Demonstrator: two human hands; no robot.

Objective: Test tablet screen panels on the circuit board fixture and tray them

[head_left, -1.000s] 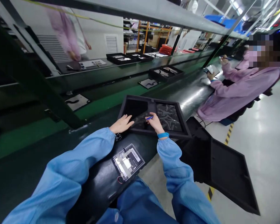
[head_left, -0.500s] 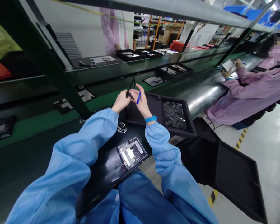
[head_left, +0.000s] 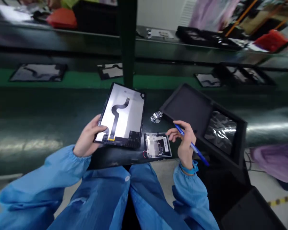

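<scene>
The flat panel, edge-on near the black tray earlier, now faces the viewer at centre; its dark ribbon thus appears accessible. The left hand pinches the lower-left edge, thumb in front, other fingers hidden. The right hand, right of centre, holds a blue pen in loosely curled fingers. A circuit assembly lies just beside the panel. The tray's right compartment contains a dark sheet under clear film; a second tray, upper right, contains pale panels.
</scene>
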